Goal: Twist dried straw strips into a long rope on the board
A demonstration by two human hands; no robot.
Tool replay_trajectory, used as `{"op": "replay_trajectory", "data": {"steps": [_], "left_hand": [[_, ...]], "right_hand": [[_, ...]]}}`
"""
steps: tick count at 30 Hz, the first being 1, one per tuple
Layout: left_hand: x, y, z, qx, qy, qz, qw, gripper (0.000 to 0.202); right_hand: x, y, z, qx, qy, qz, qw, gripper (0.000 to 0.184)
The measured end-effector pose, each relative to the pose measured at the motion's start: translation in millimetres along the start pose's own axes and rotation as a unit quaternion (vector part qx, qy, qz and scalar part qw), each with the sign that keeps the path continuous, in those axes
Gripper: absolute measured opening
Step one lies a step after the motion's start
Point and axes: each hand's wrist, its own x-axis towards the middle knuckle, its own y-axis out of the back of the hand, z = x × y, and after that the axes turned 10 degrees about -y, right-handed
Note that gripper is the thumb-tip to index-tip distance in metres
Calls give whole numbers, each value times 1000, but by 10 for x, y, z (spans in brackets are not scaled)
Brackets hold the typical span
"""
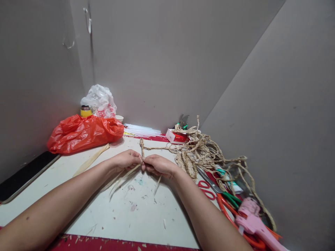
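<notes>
My left hand (pixel 128 160) and my right hand (pixel 158 165) meet at the middle of the white board (pixel 136 216). Both have their fingers pinched on the near end of a braided straw cord (pixel 142 149), whose knotted top points away from me. Loose pale straw strands (pixel 125 178) trail out below my left hand, and a shorter strand (pixel 157 184) hangs below my right. The exact grip at the fingertips is partly hidden. From the knotted end a thin stretch of braid runs right to a heap of braided cord (pixel 201 148).
Red-handled scissors (pixel 206 190), a pink glue gun (pixel 252 218) and orange-handled scissors (pixel 225 205) crowd the right. Glue sticks (pixel 142 130), a small red-and-white box (pixel 176 136) and pruners (pixel 183 122) lie at the back. Left are a red plastic bag (pixel 83 134), straw leaf (pixel 91 158) and phone (pixel 26 174).
</notes>
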Motion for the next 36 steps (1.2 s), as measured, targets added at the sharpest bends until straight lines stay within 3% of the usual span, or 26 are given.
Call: {"op": "replay_trajectory", "data": {"steps": [5,12,19,20,22,24,25,26,27,29,30,31,36], "left_hand": [[-11,-17,-9,194,-42,83,977,24],[-117,6,241,389,-2,68,919,20],[-173,-478,242,524,5,80,848,24],[-197,-524,261,527,-2,61,848,23],[-253,-531,334,473,18,-40,880,22],[-292,-423,424,357,88,-159,916,21],[-295,-336,458,304,116,-186,927,19],[-283,-239,476,278,120,-164,939,18],[-257,-143,474,276,98,-103,951,17],[-175,6,409,298,4,83,951,14],[-127,45,352,287,-29,148,946,13],[-81,55,286,259,-47,178,948,14],[36,-129,37,70,-26,96,993,13]], "right_hand": [[76,16,64,41,-8,-5,999,33],[119,-89,47,122,-30,-2,992,19],[172,-173,77,188,-31,-22,981,32],[170,-160,80,191,-34,-34,980,31],[149,-118,77,194,-39,-62,978,24],[115,-67,63,196,-38,-92,976,15],[97,-42,56,197,-34,-103,974,12],[81,-19,49,200,-29,-112,973,10],[68,0,44,202,-23,-119,972,10],[55,30,43,205,-14,-130,970,11],[55,40,47,205,-10,-135,969,11],[58,46,52,206,-8,-140,969,12],[79,59,85,196,8,-149,969,16]]}}
